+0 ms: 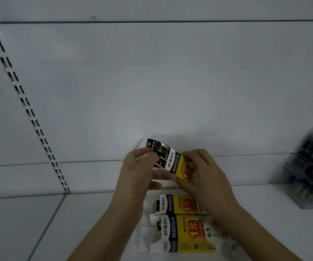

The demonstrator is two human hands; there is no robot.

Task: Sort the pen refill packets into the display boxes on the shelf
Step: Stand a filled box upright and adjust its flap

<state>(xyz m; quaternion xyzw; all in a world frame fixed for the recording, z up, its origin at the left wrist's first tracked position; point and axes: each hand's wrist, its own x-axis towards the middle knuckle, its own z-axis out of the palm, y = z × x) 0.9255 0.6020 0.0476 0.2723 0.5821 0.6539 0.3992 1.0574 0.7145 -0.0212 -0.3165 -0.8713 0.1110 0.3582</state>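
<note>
— Both hands are up over the shelf. My left hand [138, 170] curls round the dark end of a display box [172, 163], thumb and fingers pinching it; my right hand [204, 176] grips the yellow end of the same box, which is held tilted above the shelf, clear of the boards.

— What's around it?

— Straight below, on the white shelf [95, 223], a second box [178, 204] and a nearer third box [184, 234] lie one behind the other, touching. My right forearm crosses their right ends and hides part of the print there. Off to the right a clear plastic case [310, 166] of dark pens stands well apart, blurred. A slotted upright [25, 106] runs up the grey back panel [152, 81] on the left.

— Any writing?

— "M&G" in red on a white band on each box, with Chinese characters beside it. A large red "1元" on the yellow, and "0.5" on the white end. The smaller print I can't read.

— Loose refill packets?

— I can't tell; the dark pieces at the open ends of the boxes are too small to make out.
</note>
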